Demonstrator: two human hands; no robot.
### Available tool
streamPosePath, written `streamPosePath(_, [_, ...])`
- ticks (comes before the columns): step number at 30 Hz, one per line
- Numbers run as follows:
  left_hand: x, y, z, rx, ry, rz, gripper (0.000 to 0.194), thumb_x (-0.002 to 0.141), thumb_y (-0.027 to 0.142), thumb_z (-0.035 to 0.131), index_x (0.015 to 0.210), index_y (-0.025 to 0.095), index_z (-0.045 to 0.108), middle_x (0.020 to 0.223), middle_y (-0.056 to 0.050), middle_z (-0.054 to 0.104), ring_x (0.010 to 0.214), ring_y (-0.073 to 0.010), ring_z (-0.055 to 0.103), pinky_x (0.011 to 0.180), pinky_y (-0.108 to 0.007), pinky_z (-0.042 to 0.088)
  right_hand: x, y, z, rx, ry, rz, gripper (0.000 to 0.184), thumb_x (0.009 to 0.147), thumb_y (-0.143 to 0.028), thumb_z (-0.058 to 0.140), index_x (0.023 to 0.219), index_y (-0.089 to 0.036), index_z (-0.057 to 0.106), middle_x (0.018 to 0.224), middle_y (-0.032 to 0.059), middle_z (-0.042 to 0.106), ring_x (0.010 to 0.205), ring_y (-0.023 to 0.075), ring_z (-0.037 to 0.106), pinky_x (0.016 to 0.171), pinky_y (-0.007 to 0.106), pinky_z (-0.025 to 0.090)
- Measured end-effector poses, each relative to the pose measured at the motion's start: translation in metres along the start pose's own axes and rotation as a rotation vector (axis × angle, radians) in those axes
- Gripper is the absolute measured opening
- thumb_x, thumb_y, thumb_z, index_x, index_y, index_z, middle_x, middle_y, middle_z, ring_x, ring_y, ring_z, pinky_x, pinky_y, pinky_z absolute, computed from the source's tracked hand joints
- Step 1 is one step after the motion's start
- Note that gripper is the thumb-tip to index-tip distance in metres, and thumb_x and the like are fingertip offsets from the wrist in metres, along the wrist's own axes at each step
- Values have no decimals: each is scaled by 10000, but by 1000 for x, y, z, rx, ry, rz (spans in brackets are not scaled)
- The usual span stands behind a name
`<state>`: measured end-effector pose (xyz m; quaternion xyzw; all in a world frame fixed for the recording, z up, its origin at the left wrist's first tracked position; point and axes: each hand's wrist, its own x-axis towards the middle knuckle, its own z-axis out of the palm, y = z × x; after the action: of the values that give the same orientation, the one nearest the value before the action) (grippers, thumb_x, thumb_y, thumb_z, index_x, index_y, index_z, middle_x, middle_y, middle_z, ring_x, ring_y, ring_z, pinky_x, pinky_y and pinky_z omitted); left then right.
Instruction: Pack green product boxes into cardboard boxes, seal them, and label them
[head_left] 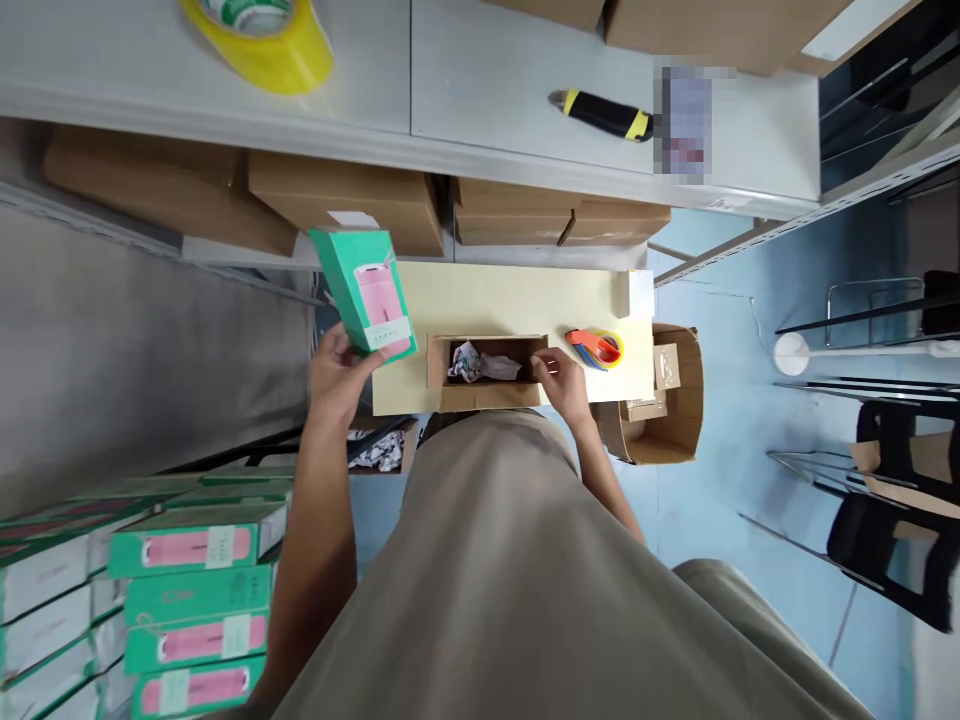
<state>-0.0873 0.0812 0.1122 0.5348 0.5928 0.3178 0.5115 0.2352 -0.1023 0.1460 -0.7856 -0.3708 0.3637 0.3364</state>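
Observation:
My left hand is closed around the lower end of a green product box with a pink picture, held tilted above the left edge of a pale yellow table. My right hand grips the right wall of a small open cardboard box on that table. Crumpled white paper lies inside the cardboard box.
A stack of the same green boxes stands at lower left. A tape dispenser lies on the table, with an open carton beside it. On the shelf above lie yellow tape and a utility knife. Black chairs stand at right.

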Motion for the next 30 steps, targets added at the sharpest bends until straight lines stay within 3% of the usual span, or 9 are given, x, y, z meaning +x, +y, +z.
streamPosePath(3, [-21, 30, 1, -33, -215, 88, 861, 641, 484, 1026, 1372, 257, 633, 1464, -136, 769, 1366, -353, 741, 1022, -453, 701, 13, 0, 6, -13, -156, -6, 261, 1048, -446, 687, 1164, -223, 756, 1119, 116, 876, 993, 254, 840, 979, 396, 675])
streamPosePath(5, [-31, 44, 10, 49, -353, 115, 848, 670, 443, 993, 1406, 249, 618, 1499, -134, 742, 1374, -347, 731, 1015, -432, 695, 21, 3, 7, 18, -178, -21, 310, 1039, -438, 694, 1246, -213, 749, 1166, 125, 869, 1049, 255, 841, 1024, 407, 680])
streamPosePath(9, [-40, 53, 36, 361, -514, 196, 737, 740, 229, 831, 1455, 230, 650, 1481, -112, 733, 1349, -339, 724, 1113, -458, 640, 27, 18, -3, 89, -177, -85, 701, 974, -359, 735, 1632, -182, 568, 1396, 169, 797, 1216, 292, 808, 1085, 471, 693])
streamPosePath(12, [-38, 47, 54, 558, -596, 255, 755, 723, 100, 742, 1465, 220, 676, 1440, -115, 752, 1317, -352, 728, 1141, -474, 606, 22, 29, -15, -96, -227, -108, 1025, 878, -181, 758, 1817, -209, 350, 1597, 202, 668, 1366, 368, 745, 1173, 590, 650])
streamPosePath(14, [-34, 39, 64, 609, -631, 277, 768, 713, 61, 714, 1466, 205, 674, 1442, -125, 753, 1304, -354, 728, 1136, -468, 600, 18, 32, -18, -249, -277, -130, 1099, 841, -99, 735, 1843, -234, 302, 1681, 207, 585, 1470, 404, 681, 1241, 634, 592])
streamPosePath(18, [-22, 22, 81, 689, -640, 341, 728, 715, 17, 683, 1426, 175, 681, 1464, -156, 733, 1376, -371, 684, 1163, -470, 576, 17, 28, -9, -420, -354, -227, 1017, 871, -119, 777, 1793, -159, 351, 1684, 225, 566, 1579, 394, 572, 1319, 576, 517])
streamPosePath(23, [-19, 6, 98, 863, -608, 419, 745, 725, -19, 661, 1450, 156, 688, 1457, -192, 741, 1433, -411, 631, 1243, -540, 507, 30, 17, 16, -717, -383, -275, 753, 932, -97, 763, 1645, -74, 522, 1586, 249, 649, 1459, 381, 625, 1270, 508, 518])
streamPosePath(30, [-25, -7, 112, 1064, -560, 477, 711, 860, 36, 613, 1564, 126, 657, 1600, -235, 674, 1514, -427, 561, 1295, -595, 417, 49, 18, 36, -917, -421, -313, 694, 949, -86, 785, 1614, -52, 590, 1642, 292, 640, 1550, 417, 567, 1321, 544, 432])
